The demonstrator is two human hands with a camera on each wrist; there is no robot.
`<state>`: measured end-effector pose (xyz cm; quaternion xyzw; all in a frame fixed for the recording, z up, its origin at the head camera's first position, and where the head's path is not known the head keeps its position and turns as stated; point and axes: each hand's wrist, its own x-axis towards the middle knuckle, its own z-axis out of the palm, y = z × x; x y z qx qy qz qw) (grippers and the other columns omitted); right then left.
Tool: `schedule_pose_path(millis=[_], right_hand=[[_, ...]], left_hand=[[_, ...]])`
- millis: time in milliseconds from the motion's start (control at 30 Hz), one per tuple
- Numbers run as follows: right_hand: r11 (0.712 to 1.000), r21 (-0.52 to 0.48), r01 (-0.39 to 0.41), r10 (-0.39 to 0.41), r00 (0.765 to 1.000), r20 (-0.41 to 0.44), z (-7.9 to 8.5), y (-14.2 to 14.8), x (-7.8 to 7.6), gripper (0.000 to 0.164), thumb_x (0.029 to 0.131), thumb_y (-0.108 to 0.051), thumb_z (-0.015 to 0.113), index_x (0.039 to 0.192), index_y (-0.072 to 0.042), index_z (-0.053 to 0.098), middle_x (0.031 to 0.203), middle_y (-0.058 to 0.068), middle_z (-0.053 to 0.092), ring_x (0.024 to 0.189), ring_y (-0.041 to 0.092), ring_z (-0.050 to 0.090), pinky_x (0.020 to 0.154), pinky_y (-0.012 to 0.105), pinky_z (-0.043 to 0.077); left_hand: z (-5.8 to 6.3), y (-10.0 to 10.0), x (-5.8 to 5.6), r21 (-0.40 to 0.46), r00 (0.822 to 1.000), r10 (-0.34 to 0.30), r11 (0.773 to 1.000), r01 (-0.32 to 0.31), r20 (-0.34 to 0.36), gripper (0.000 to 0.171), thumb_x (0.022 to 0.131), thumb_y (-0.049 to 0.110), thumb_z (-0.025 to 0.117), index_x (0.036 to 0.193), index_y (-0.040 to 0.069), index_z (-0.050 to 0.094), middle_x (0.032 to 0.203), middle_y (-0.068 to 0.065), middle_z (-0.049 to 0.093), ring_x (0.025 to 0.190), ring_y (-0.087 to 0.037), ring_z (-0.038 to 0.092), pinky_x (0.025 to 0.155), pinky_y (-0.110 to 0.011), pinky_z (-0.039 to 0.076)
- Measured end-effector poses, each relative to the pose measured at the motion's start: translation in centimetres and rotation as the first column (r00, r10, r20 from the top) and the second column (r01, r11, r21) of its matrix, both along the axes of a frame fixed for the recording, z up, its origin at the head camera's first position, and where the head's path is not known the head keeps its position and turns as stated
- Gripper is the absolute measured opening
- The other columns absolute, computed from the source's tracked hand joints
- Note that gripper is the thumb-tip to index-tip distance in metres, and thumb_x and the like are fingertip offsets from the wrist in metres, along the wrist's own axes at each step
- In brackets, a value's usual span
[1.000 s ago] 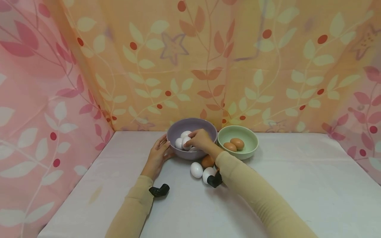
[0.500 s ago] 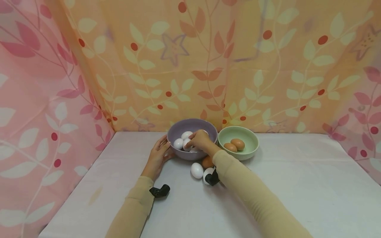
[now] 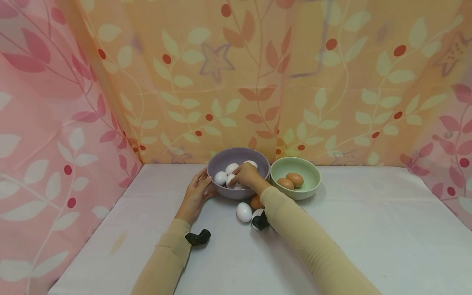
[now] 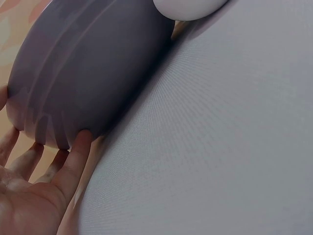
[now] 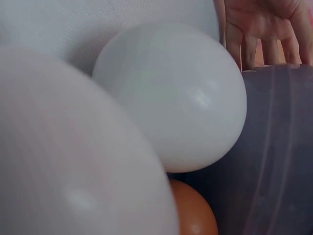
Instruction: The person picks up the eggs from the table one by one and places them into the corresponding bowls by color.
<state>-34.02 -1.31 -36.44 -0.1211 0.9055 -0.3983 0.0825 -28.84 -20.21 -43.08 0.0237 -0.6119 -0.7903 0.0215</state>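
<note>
My left hand [image 3: 195, 196] rests against the left side of the purple bowl [image 3: 236, 154]; in the left wrist view its fingertips touch the outer wall with the fingers spread. Inside the bowl are several white eggs [image 3: 220, 178]. Reaching in from the right, my right hand [image 3: 248, 176] pinches one white egg [image 3: 230, 180] between thumb and fingers, low among the others. Part of that egg is hidden behind the hand. The right wrist view shows neither the right hand nor the egg it pinches.
To the right stands a green bowl [image 3: 313, 172] with two brown eggs [image 3: 294, 179]. In front of the purple bowl lie a white egg [image 3: 244, 212], a brown egg [image 3: 256, 201] and another white egg [image 3: 256, 215] partly behind the right wrist camera [image 3: 261, 222]. A patterned cloth [image 3: 166, 102] hangs behind.
My right hand has shifted slightly down within the purple bowl, with the egg in its fingers. More of a white egg behind it now shows. My left hand stays on the bowl.
</note>
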Motion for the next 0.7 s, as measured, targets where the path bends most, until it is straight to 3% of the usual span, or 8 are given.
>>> schedule_pose_path(millis=[167, 433, 700], right_hand=[[1.000, 0.028, -0.004, 0.004, 1.000, -0.006, -0.05, -0.03, 0.00, 0.044, 0.068, -0.015, 0.090, 0.107, -0.002, 0.076, 0.105, 0.010, 0.076, 0.098, 0.018, 0.059, 0.091, 0.025, 0.047], [1.000, 0.020, -0.007, 0.007, 1.000, 0.003, -0.02, -0.17, -0.04, 0.041, 0.069, -0.013, 0.090, 0.106, -0.002, 0.076, 0.103, 0.010, 0.076, 0.091, 0.016, 0.056, 0.077, 0.018, 0.044], [1.000, 0.018, -0.007, 0.007, 1.000, -0.010, 0.02, -0.01, 0.13, 0.042, 0.069, -0.013, 0.090, 0.107, -0.001, 0.076, 0.104, 0.010, 0.076, 0.093, 0.016, 0.059, 0.085, 0.022, 0.048]], left_hand=[[0.04, 0.08, 0.06, 0.000, 1.000, 0.011, 1.000, -0.011, 0.003, 0.056, 0.103, 0.018, 0.054, 0.155, 0.016, 0.033, 0.163, -0.007, 0.030, 0.142, -0.026, 0.041, 0.108, -0.055, 0.044], [0.05, 0.00, 0.18, -0.008, 1.000, 0.019, 1.000, -0.019, 0.002, 0.056, 0.102, 0.020, 0.056, 0.154, 0.017, 0.034, 0.162, -0.007, 0.032, 0.141, -0.026, 0.042, 0.107, -0.052, 0.045], [-0.14, 0.16, 0.16, 0.005, 1.000, 0.018, 1.000, -0.018, -0.002, 0.056, 0.102, 0.019, 0.057, 0.154, 0.018, 0.036, 0.162, -0.006, 0.033, 0.140, -0.025, 0.043, 0.108, -0.052, 0.045]])
